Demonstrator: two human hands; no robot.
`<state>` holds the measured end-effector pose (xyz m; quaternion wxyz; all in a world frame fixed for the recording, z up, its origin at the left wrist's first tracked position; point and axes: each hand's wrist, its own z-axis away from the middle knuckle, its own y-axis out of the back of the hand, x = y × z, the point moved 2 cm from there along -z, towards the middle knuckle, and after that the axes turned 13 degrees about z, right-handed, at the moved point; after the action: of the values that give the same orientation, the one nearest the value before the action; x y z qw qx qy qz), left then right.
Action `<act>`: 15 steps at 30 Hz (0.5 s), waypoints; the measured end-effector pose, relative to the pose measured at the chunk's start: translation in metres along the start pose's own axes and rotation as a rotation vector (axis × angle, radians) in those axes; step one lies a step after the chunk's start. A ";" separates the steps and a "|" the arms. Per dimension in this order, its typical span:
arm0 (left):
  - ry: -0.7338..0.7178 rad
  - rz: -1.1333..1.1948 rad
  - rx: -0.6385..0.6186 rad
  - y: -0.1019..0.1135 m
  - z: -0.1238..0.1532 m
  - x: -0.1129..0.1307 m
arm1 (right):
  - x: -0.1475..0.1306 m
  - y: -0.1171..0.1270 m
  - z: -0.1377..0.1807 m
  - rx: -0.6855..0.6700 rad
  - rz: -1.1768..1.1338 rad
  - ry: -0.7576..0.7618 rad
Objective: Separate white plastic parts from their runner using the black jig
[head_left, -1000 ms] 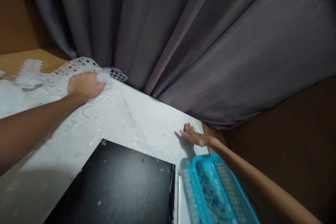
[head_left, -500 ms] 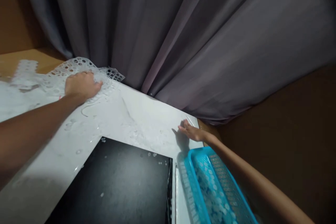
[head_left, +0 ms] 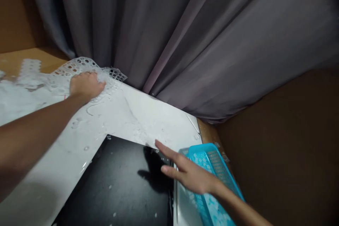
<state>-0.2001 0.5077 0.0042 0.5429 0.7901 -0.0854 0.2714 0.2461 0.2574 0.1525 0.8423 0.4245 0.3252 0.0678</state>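
a grey-purple pleated fabric curtain [head_left: 148, 35] hangs along the far edge of a glossy white flat tabletop [head_left: 148, 107], closing off the space behind it. a dark brown flat wall [head_left: 286, 155] stands to the right. a black rectangular flat panel [head_left: 119, 173] lies on the tabletop at the near side, and a bright blue openwork plastic basket [head_left: 202, 146] sits just beside its right edge, partly covered from view by the right forearm. at the far left, a heap of translucent white plastic sheets [head_left: 58, 84] punched with round holes spreads over the tabletop, reaching the foot of the curtain.

the left hand [head_left: 86, 84] rests on that heap, touching it; its fingertips are hidden, so whether it grasps the sheets or only presses on them cannot be told. the right hand [head_left: 189, 171] holds nothing, thumb and fingers spread apart, above the panel's right corner, its shadow falling on the black surface. a thin white curled strip [head_left: 90, 112] lies near the left forearm. small round whitish discs [head_left: 114, 214] dot the panel, with more inside the basket.
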 end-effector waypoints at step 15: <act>0.014 -0.149 -0.050 0.013 0.005 0.017 | -0.003 -0.128 -0.032 0.410 0.382 0.017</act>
<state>-0.1896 0.5009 0.0218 0.5817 0.7786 -0.0292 0.2335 0.2040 0.1969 0.0428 0.7081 0.6389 0.2535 0.1617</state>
